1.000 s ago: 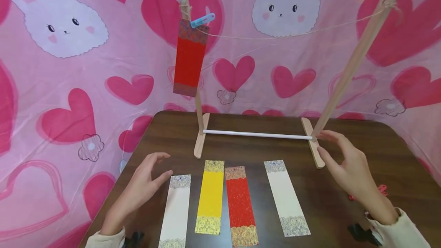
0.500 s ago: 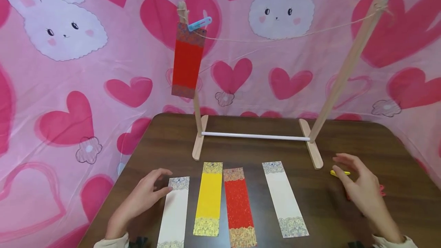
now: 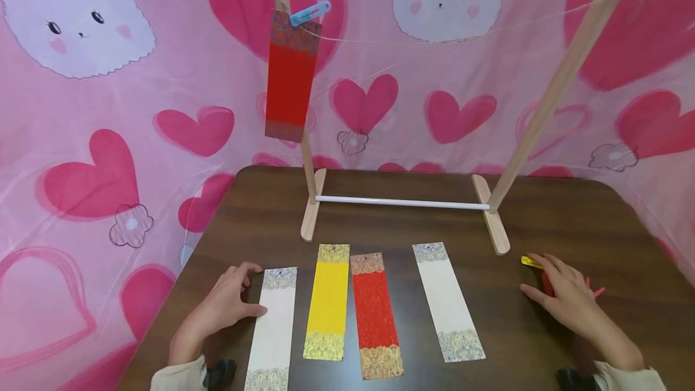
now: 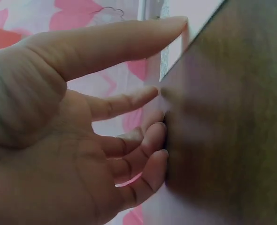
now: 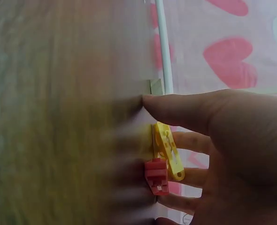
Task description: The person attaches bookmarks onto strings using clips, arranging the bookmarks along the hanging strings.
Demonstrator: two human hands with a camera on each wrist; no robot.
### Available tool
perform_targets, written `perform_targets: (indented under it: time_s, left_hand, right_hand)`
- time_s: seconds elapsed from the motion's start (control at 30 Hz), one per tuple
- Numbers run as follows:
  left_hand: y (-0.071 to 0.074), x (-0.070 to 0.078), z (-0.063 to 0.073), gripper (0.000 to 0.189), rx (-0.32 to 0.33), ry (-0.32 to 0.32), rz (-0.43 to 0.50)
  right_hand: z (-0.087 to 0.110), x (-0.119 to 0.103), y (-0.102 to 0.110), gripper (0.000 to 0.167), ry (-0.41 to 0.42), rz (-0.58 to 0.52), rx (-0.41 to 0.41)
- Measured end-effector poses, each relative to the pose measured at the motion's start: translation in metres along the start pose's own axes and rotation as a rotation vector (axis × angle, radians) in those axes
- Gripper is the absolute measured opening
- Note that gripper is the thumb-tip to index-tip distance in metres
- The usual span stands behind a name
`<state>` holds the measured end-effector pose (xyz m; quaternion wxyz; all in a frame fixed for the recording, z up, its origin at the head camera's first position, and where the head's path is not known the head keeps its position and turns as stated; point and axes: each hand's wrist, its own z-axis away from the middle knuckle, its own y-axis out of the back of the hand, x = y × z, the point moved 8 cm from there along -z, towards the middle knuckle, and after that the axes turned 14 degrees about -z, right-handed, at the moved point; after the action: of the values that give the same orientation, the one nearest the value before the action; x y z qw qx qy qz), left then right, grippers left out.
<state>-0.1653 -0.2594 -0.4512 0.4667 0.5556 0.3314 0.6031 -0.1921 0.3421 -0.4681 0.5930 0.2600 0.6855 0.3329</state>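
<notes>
My left hand (image 3: 217,306) rests at the left edge of a white paper strip (image 3: 275,327) with patterned ends. In the left wrist view the thumb (image 4: 173,26) touches the strip, and the other fingertips rest on the table. My right hand (image 3: 570,300) is low over the table at the right, its thumb spread from the fingers. Beside those fingers lie a yellow clothespin (image 5: 169,150) and a red clothespin (image 5: 156,176); neither is gripped. A yellow strip (image 3: 327,300), a red strip (image 3: 376,312) and another white strip (image 3: 447,300) lie between the hands.
Behind the strips stands a wooden rack (image 3: 543,119) with a white crossbar (image 3: 402,202) and a string (image 3: 412,44) between its posts. A blue clothespin (image 3: 311,13) holds a red strip (image 3: 292,83) at the left end. A pink heart-patterned cloth (image 3: 412,89) hangs behind.
My right hand has drawn back from the rack's right foot down to the clothespins. The left hand has lowered onto the left white strip's edge. The camera view has shifted slightly.
</notes>
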Motion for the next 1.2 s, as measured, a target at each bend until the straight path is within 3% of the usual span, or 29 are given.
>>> perform_targets:
  time_s: [0.23, 0.5, 0.77, 0.87, 1.0, 1.1, 1.2]
  left_hand:
    - [0.003, 0.006, -0.002, 0.063, -0.059, -0.012, 0.012]
    - [-0.009, 0.03, 0.0, 0.084, -0.137, -0.017, -0.054]
    - [-0.015, 0.038, 0.002, 0.06, -0.136, 0.024, -0.1]
    - [-0.016, 0.042, 0.003, 0.062, -0.105, 0.0, -0.12]
    - [-0.016, 0.052, 0.0, 0.087, -0.07, -0.064, -0.147]
    - [-0.017, 0.06, -0.008, 0.098, -0.085, -0.118, -0.164]
    - [-0.02, 0.065, -0.017, 0.094, -0.134, -0.15, -0.185]
  right_hand:
    - [-0.006, -0.001, 0.0, 0.071, 0.01, -0.017, 0.009]
    - [-0.001, 0.003, 0.004, 0.068, 0.016, -0.001, 0.053]
    - [0.0, 0.005, 0.004, 0.067, -0.008, 0.012, 0.066]
    - [0.0, 0.004, 0.001, 0.066, -0.013, 0.016, 0.07]
    - [-0.001, 0.002, -0.003, 0.065, -0.022, 0.016, 0.076]
    - [0.0, 0.001, -0.004, 0.066, -0.038, 0.019, 0.077]
    - [-0.001, 0.001, -0.004, 0.066, -0.047, 0.022, 0.077]
